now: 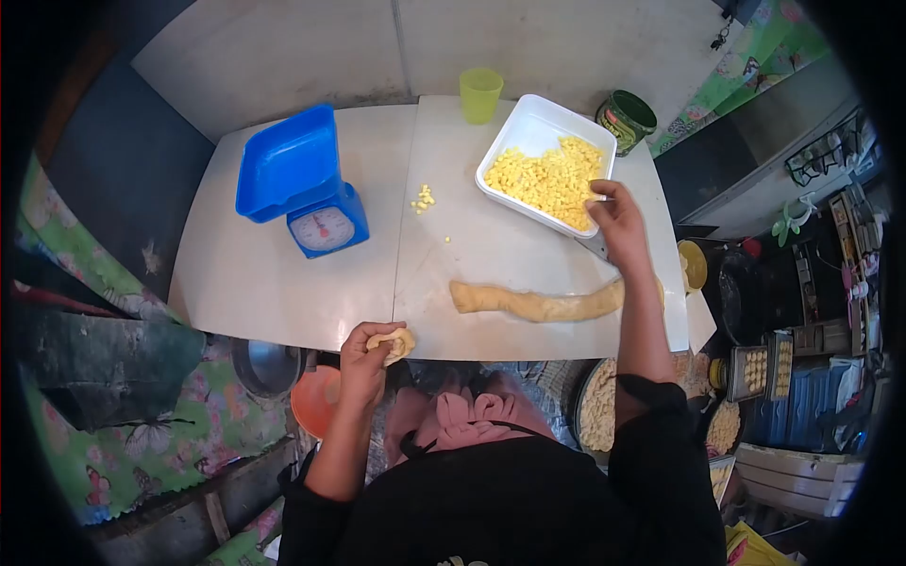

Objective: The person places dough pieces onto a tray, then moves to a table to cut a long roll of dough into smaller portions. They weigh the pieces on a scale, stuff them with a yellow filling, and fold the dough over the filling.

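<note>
My left hand (pixel 360 357) is at the table's front edge, its fingers wrapped round a small flattened piece of dough (pixel 402 343) with a hollow in it. My right hand (pixel 620 222) is over the right side of a white tray (pixel 530 129), thumb and fingers curled in a pinch. Whatever is between those fingertips is too small to make out. Inside the tray lie small yellow cubes (pixel 547 179), heaped toward the near side. A long roll of dough (pixel 538 306) lies across the table below the tray, its right part behind my right forearm.
To the left stands a blue kitchen scale (pixel 326 226) with a blue pan (pixel 288 165). Loose yellow cubes (pixel 424 197) lie mid-table. A yellow-green cup (pixel 481 95) and a dark green tub (pixel 627 120) stand at the back. An orange basin (pixel 317 401) is below the front edge.
</note>
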### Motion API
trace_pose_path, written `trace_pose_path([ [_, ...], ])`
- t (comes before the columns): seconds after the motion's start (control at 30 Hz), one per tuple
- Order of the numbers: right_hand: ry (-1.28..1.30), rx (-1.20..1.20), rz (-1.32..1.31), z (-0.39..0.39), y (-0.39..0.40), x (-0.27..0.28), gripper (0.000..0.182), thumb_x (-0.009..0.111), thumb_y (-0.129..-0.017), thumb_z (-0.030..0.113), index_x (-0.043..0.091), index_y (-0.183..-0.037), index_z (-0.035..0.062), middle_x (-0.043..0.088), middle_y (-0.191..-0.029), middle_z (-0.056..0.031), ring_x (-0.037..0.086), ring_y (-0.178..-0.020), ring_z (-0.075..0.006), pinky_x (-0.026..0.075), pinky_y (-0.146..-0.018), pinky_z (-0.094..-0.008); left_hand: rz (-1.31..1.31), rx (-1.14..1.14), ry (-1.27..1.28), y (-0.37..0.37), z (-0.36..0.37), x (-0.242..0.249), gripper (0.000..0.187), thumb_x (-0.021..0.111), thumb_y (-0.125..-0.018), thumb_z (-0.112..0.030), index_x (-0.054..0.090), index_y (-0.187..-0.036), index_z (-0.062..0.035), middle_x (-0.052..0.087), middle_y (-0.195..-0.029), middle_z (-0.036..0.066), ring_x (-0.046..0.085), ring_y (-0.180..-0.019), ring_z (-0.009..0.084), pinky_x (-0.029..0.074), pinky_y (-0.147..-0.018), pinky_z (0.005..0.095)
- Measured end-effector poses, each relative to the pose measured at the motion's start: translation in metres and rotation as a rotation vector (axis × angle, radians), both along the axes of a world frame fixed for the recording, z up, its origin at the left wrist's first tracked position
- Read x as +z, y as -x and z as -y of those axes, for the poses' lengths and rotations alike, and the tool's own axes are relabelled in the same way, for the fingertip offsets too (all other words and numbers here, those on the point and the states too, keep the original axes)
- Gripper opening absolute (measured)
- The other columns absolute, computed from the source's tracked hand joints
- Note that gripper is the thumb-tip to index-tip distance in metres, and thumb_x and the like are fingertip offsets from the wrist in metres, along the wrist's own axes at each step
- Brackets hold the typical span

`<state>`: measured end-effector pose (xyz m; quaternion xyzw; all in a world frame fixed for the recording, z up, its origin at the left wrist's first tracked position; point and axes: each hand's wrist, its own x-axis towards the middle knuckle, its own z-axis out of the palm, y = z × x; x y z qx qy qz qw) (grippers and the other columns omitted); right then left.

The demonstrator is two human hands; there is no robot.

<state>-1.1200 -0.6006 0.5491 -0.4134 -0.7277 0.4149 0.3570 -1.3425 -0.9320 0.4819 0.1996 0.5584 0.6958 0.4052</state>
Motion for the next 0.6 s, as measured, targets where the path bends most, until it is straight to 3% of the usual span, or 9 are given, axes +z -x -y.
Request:
trace_pose_path([
  [0.1,-0.028,-0.098,0.017,-0.031,-0.018,0.018,0.028,0.061,-0.084,0.009,0.057,-0.111,0.0016,0.062,-0.103,-0.0075,0.057,-0.082,-0.0135,0.047,-0.074,-0.0276,0.074,0.178,-0.048,0.000,-0.010,-0.005,0.019,0.048,-0.088,-0.001,0.052,-0.106,-0.0015,0.061,-0.104,0.015,0.062,-0.091,0.0223,0.052,-0.080,0.0340],
  [0.13,-0.028,-0.111,0.021,-0.040,-0.023,0.017,0.028,0.061,-0.084,0.009,0.057,-0.111,0.0016,0.062,-0.103,-0.0075,0.057,-0.082,-0.0135,0.047,-0.074,-0.0276,0.079,0.166,-0.048,0.000,-0.011,0.001,0.019,0.048,-0.088,-0.001,0.052,-0.106,-0.0015,0.061,-0.104,0.015,0.062,-0.091,0.0223,0.052,-0.080,0.0340],
  [0.2,-0.052,-0.111,0.142,-0.062,-0.028,0.010,0.027,0.061,-0.083,0.012,0.060,-0.108,0.0009,0.065,-0.098,-0.0105,0.061,-0.082,-0.0178,0.049,-0.074,-0.0298,0.344,0.128,-0.013,0.005,-0.011,0.016,0.020,0.047,-0.092,-0.011,0.048,-0.111,-0.0051,0.061,-0.098,0.012,0.062,-0.084,0.0206,0.054,-0.072,0.0333],
  [0.3,-0.147,-0.080,0.283,-0.092,-0.030,-0.004,0.026,0.062,-0.082,0.013,0.063,-0.104,-0.0005,0.066,-0.094,-0.0140,0.064,-0.082,-0.0227,0.049,-0.075,-0.0313,0.347,-0.025,0.007,0.019,-0.009,0.007,0.023,0.044,-0.095,-0.019,0.045,-0.115,-0.0078,0.060,-0.093,0.010,0.062,-0.077,0.0190,0.054,-0.066,0.0320],
  [0.33,-0.184,-0.099,0.325,-0.104,-0.029,-0.010,0.026,0.061,-0.080,0.013,0.064,-0.103,0.0017,0.066,-0.093,-0.0157,0.064,-0.082,-0.0266,0.050,-0.075,-0.0341,0.316,0.023,0.039,0.015,-0.015,0.010,0.023,0.045,-0.095,-0.018,0.047,-0.114,-0.0069,0.059,-0.090,0.009,0.061,-0.070,0.0179,0.052,-0.059,0.0298],
  [0.5,-0.336,-0.075,0.506,-0.158,-0.013,-0.027,0.025,0.061,-0.077,0.012,0.067,-0.101,0.0097,0.066,-0.093,-0.0143,0.063,-0.086,-0.0296,0.049,-0.076,-0.0402,0.230,0.104,0.082,0.016,-0.034,-0.008,0.022,0.048,-0.093,-0.014,0.049,-0.111,-0.0029,0.060,-0.092,0.011,0.060,-0.070,0.0187,0.051,-0.056,0.0288],
  [0.6,-0.375,-0.062,0.865,-0.178,0.006,-0.032,0.025,0.059,-0.078,0.015,0.067,-0.102,0.0179,0.067,-0.096,-0.0085,0.061,-0.094,-0.0264,0.043,-0.085,-0.0424,0.181,0.048,0.130,0.020,-0.035,-0.011,0.023,0.050,-0.092,-0.011,0.050,-0.111,-0.0004,0.061,-0.095,0.012,0.060,-0.072,0.0192,0.051,-0.056,0.0292],
])
